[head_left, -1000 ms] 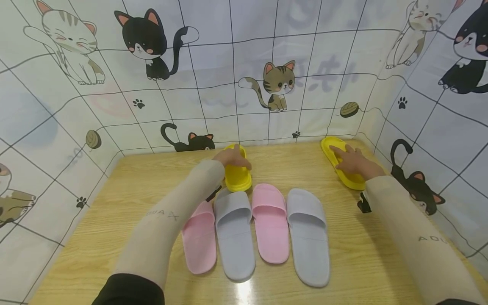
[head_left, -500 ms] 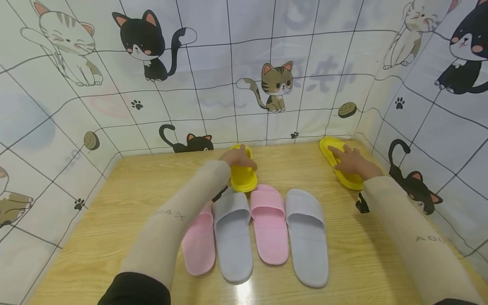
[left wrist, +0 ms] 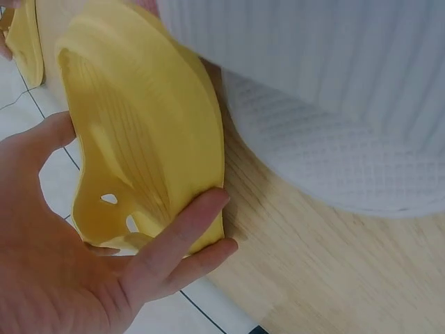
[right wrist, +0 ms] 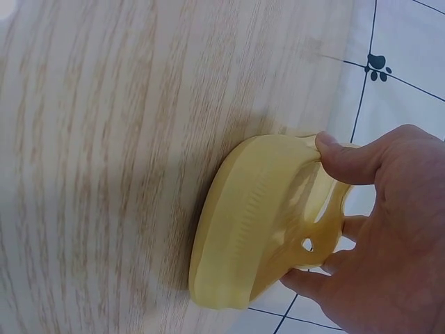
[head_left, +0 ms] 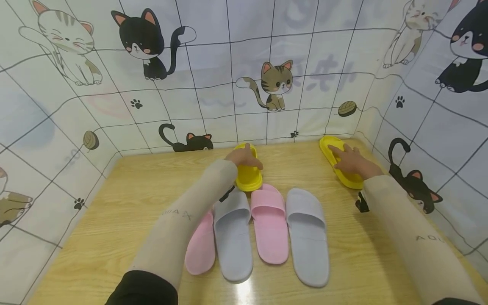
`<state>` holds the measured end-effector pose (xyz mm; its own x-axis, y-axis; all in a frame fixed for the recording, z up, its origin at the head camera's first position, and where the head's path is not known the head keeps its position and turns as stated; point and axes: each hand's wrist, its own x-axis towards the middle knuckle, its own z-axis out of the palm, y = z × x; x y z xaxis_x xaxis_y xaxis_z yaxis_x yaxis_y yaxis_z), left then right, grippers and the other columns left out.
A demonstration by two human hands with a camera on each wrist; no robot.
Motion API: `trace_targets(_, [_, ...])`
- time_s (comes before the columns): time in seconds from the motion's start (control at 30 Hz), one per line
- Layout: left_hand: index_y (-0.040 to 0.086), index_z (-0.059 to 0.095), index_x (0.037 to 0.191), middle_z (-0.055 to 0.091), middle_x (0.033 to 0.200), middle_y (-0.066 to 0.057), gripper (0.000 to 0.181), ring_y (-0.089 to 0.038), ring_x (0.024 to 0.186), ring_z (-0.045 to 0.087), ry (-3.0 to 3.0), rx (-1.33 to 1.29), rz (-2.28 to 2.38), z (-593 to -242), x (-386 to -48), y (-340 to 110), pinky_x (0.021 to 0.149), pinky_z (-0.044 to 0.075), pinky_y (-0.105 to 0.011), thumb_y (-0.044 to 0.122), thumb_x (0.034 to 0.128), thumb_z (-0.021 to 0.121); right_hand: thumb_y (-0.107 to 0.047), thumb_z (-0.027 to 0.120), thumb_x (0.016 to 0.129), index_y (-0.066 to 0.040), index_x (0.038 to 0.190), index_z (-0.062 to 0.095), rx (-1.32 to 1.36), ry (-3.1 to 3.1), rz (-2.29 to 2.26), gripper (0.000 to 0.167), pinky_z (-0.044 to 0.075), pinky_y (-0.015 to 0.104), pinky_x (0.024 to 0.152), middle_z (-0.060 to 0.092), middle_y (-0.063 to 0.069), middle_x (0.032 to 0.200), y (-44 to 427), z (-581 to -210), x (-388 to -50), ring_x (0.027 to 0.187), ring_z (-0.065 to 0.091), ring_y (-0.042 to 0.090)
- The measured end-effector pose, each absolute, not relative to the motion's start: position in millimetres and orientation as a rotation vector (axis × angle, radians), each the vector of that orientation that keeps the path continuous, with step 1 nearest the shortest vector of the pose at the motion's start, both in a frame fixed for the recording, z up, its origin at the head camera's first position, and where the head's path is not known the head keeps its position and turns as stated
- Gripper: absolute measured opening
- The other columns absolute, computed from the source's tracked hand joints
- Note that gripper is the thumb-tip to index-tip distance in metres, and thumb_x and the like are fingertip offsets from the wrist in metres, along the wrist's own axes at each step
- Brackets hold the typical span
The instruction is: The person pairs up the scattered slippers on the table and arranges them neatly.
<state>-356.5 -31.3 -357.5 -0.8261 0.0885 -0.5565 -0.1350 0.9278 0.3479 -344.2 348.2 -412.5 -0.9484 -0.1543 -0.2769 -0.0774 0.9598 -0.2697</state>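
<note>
My left hand [head_left: 245, 157] grips a yellow slipper [head_left: 249, 179] near the back wall, its toe touching or very close to the slippers in front. In the left wrist view, the thumb lies along one side of this yellow slipper [left wrist: 156, 104] and fingers wrap the other; holes show in its upper. At the far right, my right hand [head_left: 351, 163] holds the other yellow slipper [head_left: 330, 143], which sits at a slant. The right wrist view has thumb and fingers on opposite sides of that slipper [right wrist: 236, 229], with its sole edge by the wood.
Pink slippers [head_left: 270, 231] and grey slippers [head_left: 233, 241] alternate in a row on the wooden surface [head_left: 145, 190], in front of the left hand. Cat-printed walls [head_left: 213, 84] rise behind and at both sides. My left forearm covers part of the leftmost pink slipper [head_left: 201, 250].
My left hand has slid its yellow slipper to the right along the back, toward the other one. The right hand and its slipper have stayed put.
</note>
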Motion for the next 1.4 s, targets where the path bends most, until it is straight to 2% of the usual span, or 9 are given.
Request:
trace_targets(0.2, [0.022, -0.015, 0.165, 0.028, 0.168, -0.016, 0.125, -0.035, 0.145, 0.041, 2.494, -0.031, 0.536, -365.9, -355.7, -32.4, 0.122, 0.040, -0.050, 0.061, 0.0853, 0.073, -0.018, 0.053, 0.104, -0.013, 0.166, 0.009, -0.154, 2.810, -0.367, 0.075, 0.014, 0.089, 0.108, -0.007, 0.045, 0.161, 348.4, -411.2, -342.8, 0.144, -0.005, 0.073])
trace_targets(0.43, [0.023, -0.017, 0.165, 0.022, 0.169, -0.016, 0.137, -0.034, 0.139, 0.049, 2.445, -0.050, 0.654, -366.6, -344.0, -32.7, 0.109, 0.053, -0.048, 0.057, 0.0776, 0.083, -0.018, 0.053, 0.103, -0.012, 0.165, 0.010, -0.164, 2.815, -0.376, 0.076, 0.012, 0.089, 0.108, -0.006, 0.045, 0.161, 351.4, -410.6, -345.1, 0.144, -0.005, 0.074])
trace_targets(0.63, [0.023, -0.017, 0.165, 0.023, 0.167, -0.016, 0.131, -0.032, 0.138, 0.048, 2.416, -0.022, 0.674, -361.6, -337.6, -33.2, 0.109, 0.053, -0.050, 0.050, 0.0810, 0.081, -0.018, 0.054, 0.103, -0.012, 0.165, 0.010, -0.166, 2.814, -0.375, 0.077, 0.012, 0.089, 0.108, -0.006, 0.045, 0.161, 352.4, -407.0, -344.2, 0.144, -0.004, 0.073])
trace_targets(0.9, [0.021, -0.008, 0.166, 0.020, 0.169, -0.019, 0.123, -0.034, 0.138, 0.047, 2.444, 0.057, 0.650, -360.9, -336.9, -27.1, 0.097, 0.060, -0.049, 0.051, 0.0827, 0.078, -0.018, 0.053, 0.104, -0.012, 0.165, 0.010, -0.158, 2.812, -0.381, 0.075, 0.012, 0.089, 0.108, -0.007, 0.045, 0.161, 350.9, -408.8, -343.5, 0.144, -0.005, 0.073])
trace_targets(1.23, [0.024, -0.005, 0.167, 0.024, 0.168, -0.013, 0.122, -0.030, 0.139, 0.047, 2.440, 0.085, 0.655, -366.3, -340.4, -9.5, 0.096, 0.061, -0.046, 0.053, 0.0824, 0.079, -0.017, 0.053, 0.104, -0.012, 0.165, 0.010, -0.164, 2.815, -0.365, 0.075, 0.013, 0.089, 0.108, -0.007, 0.046, 0.161, 348.4, -412.3, -344.2, 0.143, -0.005, 0.075])
trace_targets(1.4, [0.024, -0.004, 0.167, 0.026, 0.168, -0.014, 0.120, -0.032, 0.139, 0.048, 2.426, 0.093, 0.690, -363.4, -338.6, -1.0, 0.098, 0.060, -0.049, 0.050, 0.0835, 0.079, -0.017, 0.053, 0.104, -0.011, 0.165, 0.010, -0.168, 2.816, -0.369, 0.075, 0.012, 0.089, 0.108, -0.007, 0.046, 0.161, 347.3, -412.1, -344.5, 0.143, -0.005, 0.075])
